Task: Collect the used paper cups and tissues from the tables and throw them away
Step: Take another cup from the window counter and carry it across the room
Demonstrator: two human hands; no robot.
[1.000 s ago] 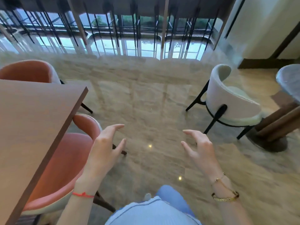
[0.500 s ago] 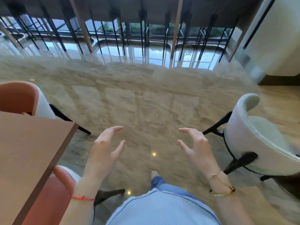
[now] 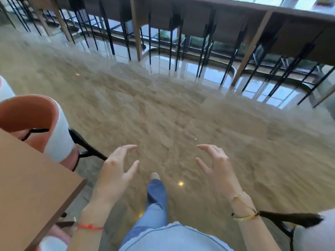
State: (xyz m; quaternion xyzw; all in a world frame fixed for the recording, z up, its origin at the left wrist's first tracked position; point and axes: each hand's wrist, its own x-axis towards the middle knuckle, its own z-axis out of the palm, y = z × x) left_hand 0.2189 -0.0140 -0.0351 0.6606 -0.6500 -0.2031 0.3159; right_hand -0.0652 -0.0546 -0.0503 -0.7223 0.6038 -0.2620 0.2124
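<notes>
My left hand and my right hand hover in front of me above the marble floor, palms facing each other, fingers loosely bent, holding nothing. No paper cup or tissue shows anywhere in this view. The brown wooden table at my lower left shows only a bare corner of its top.
An orange and white chair stands at the table's far side. A long counter with black-legged stools runs along the window ahead. A white chair with black legs sits at lower right. Beige marble floor lies open ahead.
I have walked forward and turned; the counter and stools came closer, the white chair slid to the lower right edge, the table moved nearer. Both hands kept their pose.
</notes>
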